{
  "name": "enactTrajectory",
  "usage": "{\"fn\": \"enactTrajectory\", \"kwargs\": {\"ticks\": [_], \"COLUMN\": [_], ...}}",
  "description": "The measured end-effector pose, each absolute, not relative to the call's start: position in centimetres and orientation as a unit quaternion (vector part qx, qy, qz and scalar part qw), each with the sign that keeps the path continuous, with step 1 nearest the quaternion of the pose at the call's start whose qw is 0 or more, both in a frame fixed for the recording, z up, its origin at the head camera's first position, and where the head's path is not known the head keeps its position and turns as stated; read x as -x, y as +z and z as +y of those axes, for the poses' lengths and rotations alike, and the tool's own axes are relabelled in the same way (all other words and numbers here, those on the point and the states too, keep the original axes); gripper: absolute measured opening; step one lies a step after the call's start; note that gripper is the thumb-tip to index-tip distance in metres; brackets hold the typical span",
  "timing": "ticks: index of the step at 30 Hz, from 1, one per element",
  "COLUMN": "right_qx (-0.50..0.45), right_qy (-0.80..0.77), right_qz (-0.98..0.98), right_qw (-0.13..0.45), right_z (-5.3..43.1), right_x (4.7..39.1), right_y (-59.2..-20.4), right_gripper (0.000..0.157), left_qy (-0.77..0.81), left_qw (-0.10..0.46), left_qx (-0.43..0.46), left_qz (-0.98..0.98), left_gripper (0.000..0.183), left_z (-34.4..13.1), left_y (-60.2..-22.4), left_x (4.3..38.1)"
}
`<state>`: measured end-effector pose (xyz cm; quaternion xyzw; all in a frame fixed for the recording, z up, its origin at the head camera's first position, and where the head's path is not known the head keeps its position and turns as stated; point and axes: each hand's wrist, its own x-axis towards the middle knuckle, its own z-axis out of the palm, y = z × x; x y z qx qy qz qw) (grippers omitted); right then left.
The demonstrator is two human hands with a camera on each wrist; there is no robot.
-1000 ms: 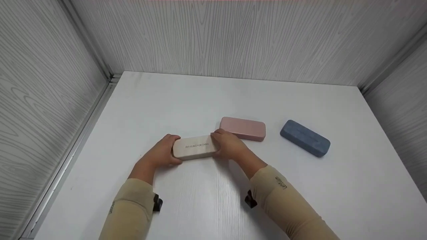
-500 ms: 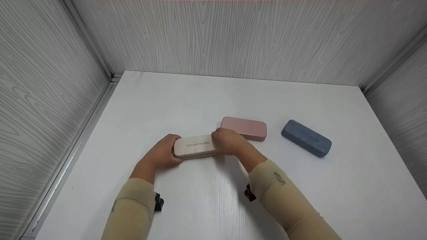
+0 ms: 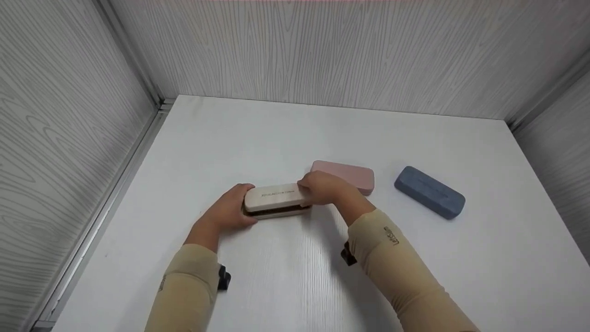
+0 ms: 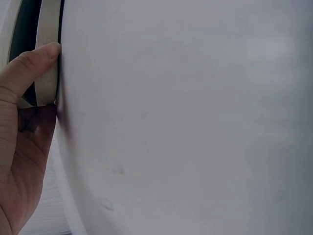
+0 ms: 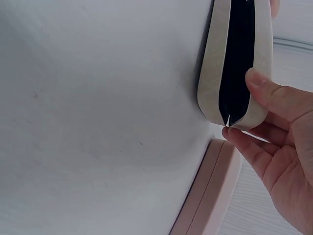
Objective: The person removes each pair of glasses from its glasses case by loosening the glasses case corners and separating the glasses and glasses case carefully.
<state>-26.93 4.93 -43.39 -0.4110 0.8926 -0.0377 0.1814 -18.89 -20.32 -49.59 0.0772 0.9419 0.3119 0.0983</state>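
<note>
Gray wood-grain panels (image 3: 295, 55) stand behind and on both sides of a white tabletop (image 3: 267, 276). On it, near the middle and straight ahead of my arms, lies the cream case (image 3: 276, 197), its long side toward me and slightly slanted. I have it clasped at both ends. With my left grip (image 3: 229, 210) I hold the left end, my thumb (image 4: 46, 53) pressing against the side of the lower half and my fingers going round the back. With my right grip (image 3: 324, 186) I pinch the right end, my thumb on the edge of the lid (image 5: 262, 54) and a fingertip at the corner where the two halves meet. The lid stands ajar along the side facing me, and dark lining shows in the gap. A line of small dark print runs across its top. Just beyond my right grip, partly covered by it, lies a pink case (image 3: 352, 175), closed. Farther right, well apart from the cream one, a blue case (image 3: 429, 192) rests at a slant. Beige sleeves (image 3: 186, 286) cover my forearms, with a black fitting (image 3: 224, 279) at the inner side of each wrist.
</note>
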Motion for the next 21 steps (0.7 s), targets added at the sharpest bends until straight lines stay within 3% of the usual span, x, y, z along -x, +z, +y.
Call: {"fn": "enactTrajectory", "kwargs": {"ticks": [5,21], "right_qx": [0.393,0.372], "right_qy": [-0.053,-0.117], "right_qz": [0.893,0.881], "right_qw": [0.211,0.269], "right_z": [5.1,5.6], "right_x": [27.4,28.5], "right_y": [-43.0,-42.6], "right_gripper": [0.056,0.045], "left_qy": [0.317,0.342], "left_qw": [0.104,0.099], "left_qx": [-0.074,-0.068], "left_qz": [0.940,0.932], "left_gripper": [0.090,0.102], "left_z": [-20.3,-20.6], "left_y": [-49.5,-49.6], "left_x": [18.8,18.6]}}
